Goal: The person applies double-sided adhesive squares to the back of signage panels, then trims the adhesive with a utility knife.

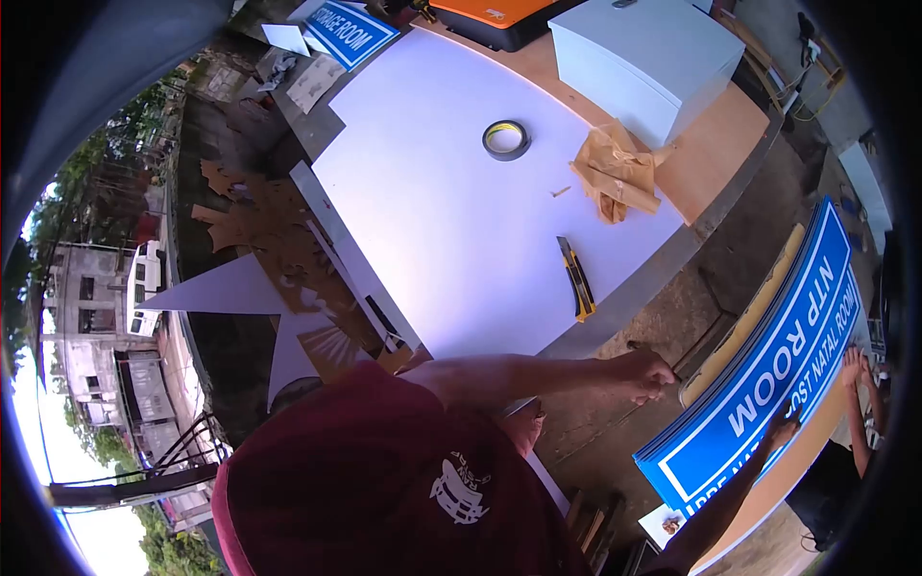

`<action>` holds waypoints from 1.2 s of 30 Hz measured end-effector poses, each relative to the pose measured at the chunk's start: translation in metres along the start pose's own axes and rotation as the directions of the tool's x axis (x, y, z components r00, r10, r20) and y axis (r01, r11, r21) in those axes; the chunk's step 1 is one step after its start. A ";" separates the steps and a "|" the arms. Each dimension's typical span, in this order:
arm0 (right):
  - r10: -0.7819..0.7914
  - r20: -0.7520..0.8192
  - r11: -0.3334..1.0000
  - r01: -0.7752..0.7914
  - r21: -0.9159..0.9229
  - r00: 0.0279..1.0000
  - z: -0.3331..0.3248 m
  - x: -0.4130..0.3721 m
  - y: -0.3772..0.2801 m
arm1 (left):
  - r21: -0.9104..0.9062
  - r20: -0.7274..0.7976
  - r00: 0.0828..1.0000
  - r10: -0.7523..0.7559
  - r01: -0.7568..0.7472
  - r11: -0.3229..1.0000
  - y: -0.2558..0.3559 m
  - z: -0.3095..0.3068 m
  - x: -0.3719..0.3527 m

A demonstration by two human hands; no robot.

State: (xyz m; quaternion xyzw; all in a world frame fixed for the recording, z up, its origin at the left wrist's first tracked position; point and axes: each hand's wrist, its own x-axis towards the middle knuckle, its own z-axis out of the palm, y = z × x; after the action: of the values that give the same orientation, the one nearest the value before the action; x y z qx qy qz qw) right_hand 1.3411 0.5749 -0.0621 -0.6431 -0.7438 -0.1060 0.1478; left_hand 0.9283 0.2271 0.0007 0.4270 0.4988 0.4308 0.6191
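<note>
My left hand (645, 376) hovers just left of a stack of blue signs (759, 394). Its fingers are curled together, and anything between them is too small to make out. Lettered NTP ROOM and POST NATAL ROOM in white, the signs lie on a board (805, 459). My right hand (783, 429) rests on the lower sign with its fingers stretched out, partly covering the lettering. On the white sheet (432, 192) of another table are a yellow and black cutter (577, 280), a tape roll (505, 140) and crumpled brown paper (617, 175).
Another person's hands (855, 370) are at the signs' far right edge. A white box (643, 62) and an orange-topped case (495, 14) stand at the back. A STORAGE ROOM sign (351, 36) lies top left. White star-shaped cutouts (230, 296) are at the left.
</note>
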 end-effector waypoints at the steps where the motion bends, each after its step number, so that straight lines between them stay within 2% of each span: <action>1: -0.056 -0.062 0.998 0.058 0.037 0.997 -0.015 0.001 -0.009 | -0.038 -0.064 0.995 -0.070 0.068 0.997 0.005 -0.032 -0.028; 2: -0.107 -0.128 0.991 0.116 0.065 0.986 -0.033 0.002 -0.019 | -0.081 -0.121 0.983 -0.140 0.131 0.988 0.007 -0.068 -0.054; 3: -0.081 -0.111 0.986 0.096 0.139 0.991 -0.055 0.000 -0.035 | -0.104 -0.188 0.977 -0.105 0.087 0.991 -0.005 -0.104 -0.081; 4: -0.060 -0.093 0.975 0.078 0.208 0.994 -0.082 -0.009 -0.060 | -0.125 -0.295 0.942 -0.160 0.128 0.984 -0.002 -0.142 -0.109; 5: -0.033 -0.137 0.921 0.083 0.381 0.990 -0.100 -0.021 -0.080 | -0.243 -0.412 0.874 -0.256 0.165 0.956 0.000 -0.184 -0.139; 7: -0.015 -0.151 0.903 0.079 0.423 0.988 -0.173 -0.063 -0.152 | -0.257 -0.646 0.747 -0.155 -0.022 0.966 -0.003 -0.274 -0.205; 8: -0.006 -0.165 0.892 0.080 0.445 0.986 -0.199 -0.077 -0.187 | -0.266 -0.737 0.668 -0.101 -0.149 0.953 -0.012 -0.328 -0.235; 9: -0.118 -0.259 0.883 0.220 0.414 0.959 -0.204 -0.096 -0.203 | -0.180 -0.865 0.500 -0.052 -0.212 0.961 -0.010 -0.378 -0.262; 11: -0.072 -0.173 0.852 0.151 0.502 0.982 -0.230 -0.138 -0.260 | -0.083 -0.976 0.219 -0.010 -0.324 0.942 -0.012 -0.499 -0.308; 12: 0.073 0.029 0.809 -0.077 0.583 0.997 -0.259 -0.164 -0.304 | 0.038 -0.983 0.150 0.103 -0.385 0.922 -0.019 -0.563 -0.328; 13: 0.034 0.025 0.788 -0.042 0.615 0.999 -0.268 -0.187 -0.340 | 0.010 -0.998 0.056 0.032 -0.364 0.931 -0.009 -0.620 -0.338; 14: -0.016 0.018 0.762 0.000 0.647 1.000 -0.271 -0.208 -0.372 | -0.002 -0.998 0.051 0.021 -0.409 0.912 -0.009 -0.676 -0.352; 16: 0.032 0.263 0.632 -0.224 0.742 0.964 -0.271 -0.240 -0.429 | -0.098 -0.995 0.039 -0.091 -0.498 0.861 0.004 -0.761 -0.369; 17: -0.001 0.314 0.575 -0.256 0.777 0.950 -0.272 -0.251 -0.477 | -0.141 -0.990 0.064 -0.126 -0.520 0.843 0.010 -0.794 -0.376; 18: -0.022 0.365 0.519 -0.302 0.800 0.931 -0.275 -0.264 -0.523 | -0.136 -0.990 0.099 -0.099 -0.514 0.847 0.019 -0.812 -0.381; 20: -0.140 0.461 0.483 -0.345 0.805 0.876 -0.264 -0.277 -0.595 | -0.164 -0.983 0.158 -0.096 -0.501 0.850 0.015 -0.862 -0.381; 22: -0.249 0.516 0.369 -0.413 0.833 0.819 -0.251 -0.282 -0.660 | -0.196 -0.967 0.248 -0.061 -0.569 0.799 0.016 -0.892 -0.377; 23: -0.307 0.518 0.324 -0.424 0.846 0.799 -0.241 -0.280 -0.687 | -0.169 -0.973 0.227 -0.050 -0.542 0.823 0.020 -0.900 -0.374; 24: -0.362 0.516 0.276 -0.440 0.855 0.776 -0.235 -0.279 -0.719 | -0.227 -0.962 0.264 -0.072 -0.624 0.747 0.020 -0.909 -0.372; 26: -0.446 0.540 0.250 -0.480 0.841 0.714 -0.229 -0.272 -0.785 | -0.263 -0.963 0.227 -0.146 -0.667 0.697 0.027 -0.916 -0.369; 29: -0.559 0.538 0.149 -0.561 0.814 0.631 -0.200 -0.258 -0.872 | -0.231 -0.971 0.194 -0.141 -0.599 0.767 0.052 -0.906 -0.373; 30: -0.622 0.508 0.076 -0.599 0.797 0.596 -0.186 -0.252 -0.900 | -0.222 -0.973 0.185 -0.137 -0.603 0.766 0.059 -0.900 -0.377; 33: -0.750 0.497 -0.033 -0.775 0.631 0.437 -0.167 -0.235 -0.995 | -0.194 -0.973 0.220 -0.072 -0.607 0.770 0.072 -0.874 -0.393; 36: -0.776 0.536 -0.126 -0.915 0.383 0.332 -0.157 -0.232 -1.098 | -0.177 -0.964 0.266 -0.013 -0.606 0.775 0.083 -0.822 -0.412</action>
State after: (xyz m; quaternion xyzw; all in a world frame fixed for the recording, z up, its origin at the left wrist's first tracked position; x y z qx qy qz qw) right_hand 0.2990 0.1407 0.0371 -0.2436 -0.3468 0.8983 0.1157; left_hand 0.0549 -0.0650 0.0700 0.0043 0.5266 0.8243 0.2076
